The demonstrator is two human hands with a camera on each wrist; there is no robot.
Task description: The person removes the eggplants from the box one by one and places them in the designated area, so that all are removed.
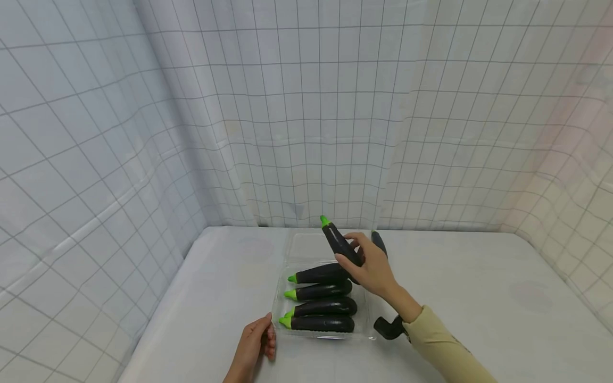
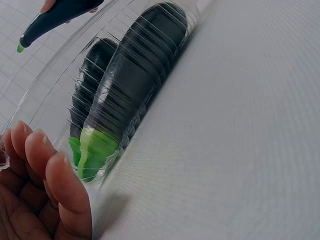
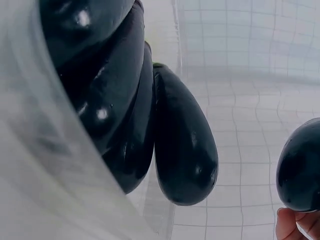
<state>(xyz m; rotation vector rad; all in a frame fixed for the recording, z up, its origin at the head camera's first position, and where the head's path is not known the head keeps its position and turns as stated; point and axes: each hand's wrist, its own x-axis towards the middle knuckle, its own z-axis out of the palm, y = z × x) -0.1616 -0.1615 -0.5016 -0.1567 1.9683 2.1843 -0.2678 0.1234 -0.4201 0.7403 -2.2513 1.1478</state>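
My right hand [image 1: 371, 266] grips a dark eggplant [image 1: 340, 242] with a bright green stem end, raised at a slant over the back of a clear plastic container [image 1: 361, 314]. Several more eggplants [image 1: 322, 322] lie side by side in the container, green ends to the left. At its front left corner, my left hand [image 1: 256, 338] pinches the edge with thumb and finger; in the left wrist view its other fingers [image 2: 67, 185] are curled beside the ribbed wall. The right wrist view shows the rounded end of the held eggplant [image 3: 302, 167] above my fingertips.
The container's clear lid [image 1: 306, 247] lies folded back behind it. Another dark eggplant [image 1: 378, 242] shows partly behind my right hand. A black rounded thing [image 1: 389, 328] sits by the right sleeve [image 1: 440, 340]. White checked curtains [image 1: 311, 133] surround the white table [image 1: 479, 298].
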